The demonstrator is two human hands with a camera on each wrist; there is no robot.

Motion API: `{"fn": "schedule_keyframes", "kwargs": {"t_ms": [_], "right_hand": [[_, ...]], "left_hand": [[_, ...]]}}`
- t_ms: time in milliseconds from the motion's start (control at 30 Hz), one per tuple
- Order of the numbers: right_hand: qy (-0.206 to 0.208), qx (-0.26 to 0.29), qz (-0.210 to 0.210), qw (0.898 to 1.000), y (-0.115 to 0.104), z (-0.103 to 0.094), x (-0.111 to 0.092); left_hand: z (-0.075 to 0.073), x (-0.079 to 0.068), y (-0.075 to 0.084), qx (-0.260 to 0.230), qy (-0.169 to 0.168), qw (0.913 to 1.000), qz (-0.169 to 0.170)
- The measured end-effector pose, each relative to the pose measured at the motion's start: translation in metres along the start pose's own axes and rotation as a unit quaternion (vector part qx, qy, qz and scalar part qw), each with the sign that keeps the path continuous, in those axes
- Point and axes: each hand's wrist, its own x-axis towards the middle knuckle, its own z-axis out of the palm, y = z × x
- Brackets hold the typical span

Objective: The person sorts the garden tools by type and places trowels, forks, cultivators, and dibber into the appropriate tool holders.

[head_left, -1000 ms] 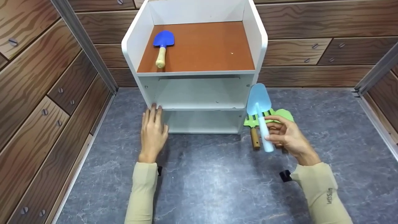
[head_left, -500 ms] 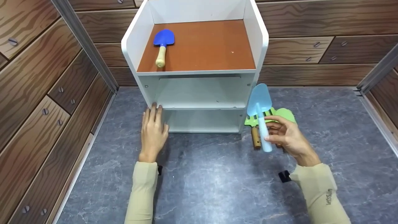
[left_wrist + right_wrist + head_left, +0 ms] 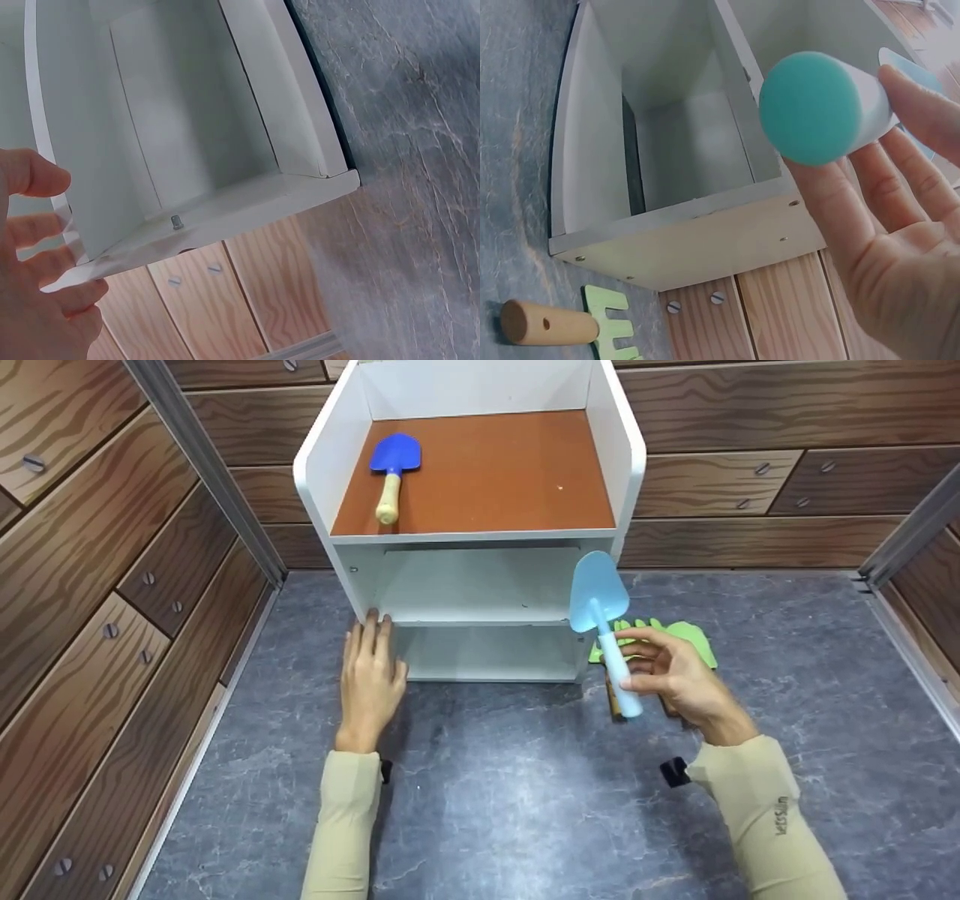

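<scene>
My right hand [image 3: 679, 679] pinches the pale handle of a light blue trowel [image 3: 598, 592] between thumb and fingers. The blade points up and away, in front of the right edge of a white shelf unit [image 3: 480, 538]. In the right wrist view the turquoise butt end of the trowel's handle [image 3: 810, 109] faces the camera. My left hand [image 3: 369, 682] rests with extended fingers at the unit's left front edge, by the middle shelf. The left wrist view shows those fingers [image 3: 56, 266] at the edge of the side panel. On the brown top lies a blue shovel [image 3: 394, 465] with a wooden handle.
Beside the unit's right side, a green hand rake [image 3: 607, 319] with a wooden handle lies on the grey marbled floor [image 3: 480, 810]. Next to it is another green tool [image 3: 694, 641], partly behind my right hand. Wood-patterned walls [image 3: 780, 412] enclose the space at left, back and right.
My right hand has moved left and slightly up with the light blue trowel, bringing its blade over the unit's right front edge in the head view. My left hand has stayed in place.
</scene>
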Motion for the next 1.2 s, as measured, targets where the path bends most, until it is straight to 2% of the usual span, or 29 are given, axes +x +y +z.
{"fn": "schedule_keyframes", "kwargs": {"t_ms": [333,800,1200], "right_hand": [[-0.002,-0.010,-0.002,1.000,-0.011,0.003,0.010],[0.011,-0.052,0.030,0.998,-0.019,0.007,0.018],[-0.014,-0.033,0.013,0.999,-0.031,0.015,0.032]], "left_hand": [[-0.002,0.000,0.000,0.001,-0.007,1.0000,-0.003],[0.000,0.000,-0.001,-0.004,-0.001,1.0000,0.002],[0.000,0.000,0.000,-0.002,-0.002,1.0000,-0.001]]}}
